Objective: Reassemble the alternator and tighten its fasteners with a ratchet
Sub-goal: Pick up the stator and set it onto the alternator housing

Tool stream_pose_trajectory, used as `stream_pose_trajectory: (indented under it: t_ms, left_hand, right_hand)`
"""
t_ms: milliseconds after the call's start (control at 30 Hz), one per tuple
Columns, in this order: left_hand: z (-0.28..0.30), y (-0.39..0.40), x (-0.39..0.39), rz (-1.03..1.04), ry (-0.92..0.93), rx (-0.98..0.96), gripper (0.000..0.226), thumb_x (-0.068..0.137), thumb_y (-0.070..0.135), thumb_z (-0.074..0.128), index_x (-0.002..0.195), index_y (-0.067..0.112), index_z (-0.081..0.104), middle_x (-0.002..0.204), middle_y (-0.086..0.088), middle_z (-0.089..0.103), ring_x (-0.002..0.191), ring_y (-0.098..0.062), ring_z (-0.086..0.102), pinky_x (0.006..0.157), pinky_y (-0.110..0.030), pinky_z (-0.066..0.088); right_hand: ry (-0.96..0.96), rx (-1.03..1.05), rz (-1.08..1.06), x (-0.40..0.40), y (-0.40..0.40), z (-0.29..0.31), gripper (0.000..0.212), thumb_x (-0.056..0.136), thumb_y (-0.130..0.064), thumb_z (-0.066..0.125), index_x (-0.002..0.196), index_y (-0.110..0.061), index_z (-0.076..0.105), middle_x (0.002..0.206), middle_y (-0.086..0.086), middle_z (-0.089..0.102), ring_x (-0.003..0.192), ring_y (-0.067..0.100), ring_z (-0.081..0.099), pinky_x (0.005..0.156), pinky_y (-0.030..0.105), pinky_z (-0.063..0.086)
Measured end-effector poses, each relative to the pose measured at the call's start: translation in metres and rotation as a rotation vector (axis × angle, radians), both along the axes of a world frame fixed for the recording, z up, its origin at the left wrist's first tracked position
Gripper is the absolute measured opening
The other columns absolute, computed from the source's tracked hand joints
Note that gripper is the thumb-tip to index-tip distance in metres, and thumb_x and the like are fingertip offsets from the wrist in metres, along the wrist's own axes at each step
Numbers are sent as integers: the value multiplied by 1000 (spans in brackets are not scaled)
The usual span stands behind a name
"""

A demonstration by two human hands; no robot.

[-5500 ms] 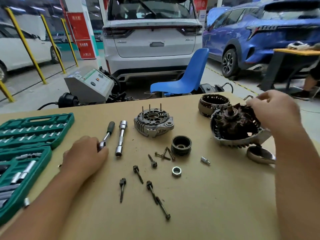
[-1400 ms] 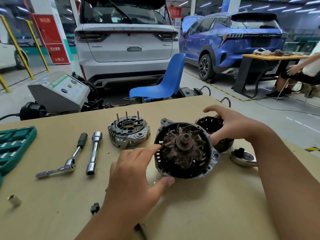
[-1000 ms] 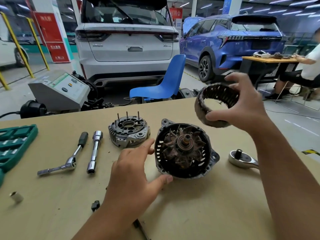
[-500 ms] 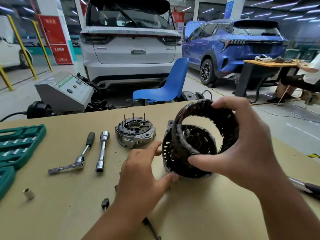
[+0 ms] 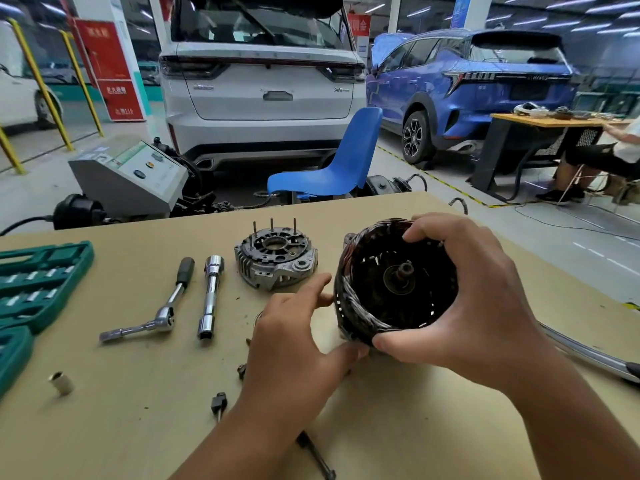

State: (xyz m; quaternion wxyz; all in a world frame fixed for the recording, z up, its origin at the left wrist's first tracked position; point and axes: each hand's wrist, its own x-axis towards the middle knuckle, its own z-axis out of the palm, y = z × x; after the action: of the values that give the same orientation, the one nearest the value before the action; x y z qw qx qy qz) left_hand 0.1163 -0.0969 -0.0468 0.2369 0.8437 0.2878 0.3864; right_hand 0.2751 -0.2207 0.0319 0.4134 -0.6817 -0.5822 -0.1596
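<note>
Where cars stand behind | tan table [image 5: 398, 410] | ratchet [image 5: 152, 313] lying left

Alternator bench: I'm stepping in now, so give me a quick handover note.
Right hand grips the stator ring, set over the front housing and rotor shaft.
Left hand, open, steadies its left side.
Rear cover, ratchet and socket extension lie on the table; bolts near the left wrist.
Left: seat stator, fit cover, tighten bolts.

One head-worn camera looks forward and down (close) over the worktable [image 5: 145, 403].
</note>
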Motion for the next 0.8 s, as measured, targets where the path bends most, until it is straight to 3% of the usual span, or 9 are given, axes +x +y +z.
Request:
stream_pose_trajectory:
  t_ms: [167, 400, 500, 800]
  left_hand:
    - [0, 0, -1, -8, -1, -12, 96, 58, 44, 96, 144, 39, 55, 109, 28, 62, 109, -3, 58, 87, -17, 44]
    - [1, -1, -1, -15, -7, -25, 90, 61, 46, 93, 142, 43, 55, 111, 25, 63, 108, -1, 58, 87, -19, 45]
    - [0, 1, -1, -10, -8, -28, 92, 60, 45, 93, 143, 43, 54, 112, 22, 63, 107, 1, 58, 85, -11, 42]
    - [2, -1, -2, -10, -2, -31, 94, 59, 45, 92, 145, 40, 54, 112, 26, 63, 112, 3, 55, 87, -7, 38]
  right_hand:
    - [-39, -12, 19, 1, 0, 1, 91, 35, -60, 80, 119, -43, 49, 125, -19, 53, 111, 20, 52, 89, 53, 48]
    - [52, 72, -75, -8, 6, 0, 84, 33, -61, 79, 108, -46, 46, 113, -23, 52, 104, 17, 49, 86, 50, 48]
    - [68, 56, -100, -11, 10, 0, 83, 33, -63, 77, 107, -43, 46, 108, -25, 50, 102, 16, 48, 85, 47, 47]
    - [97, 45, -42, -4, 6, 0, 82, 33, -59, 80, 105, -40, 46, 116, -26, 54, 108, 15, 50, 89, 49, 47]
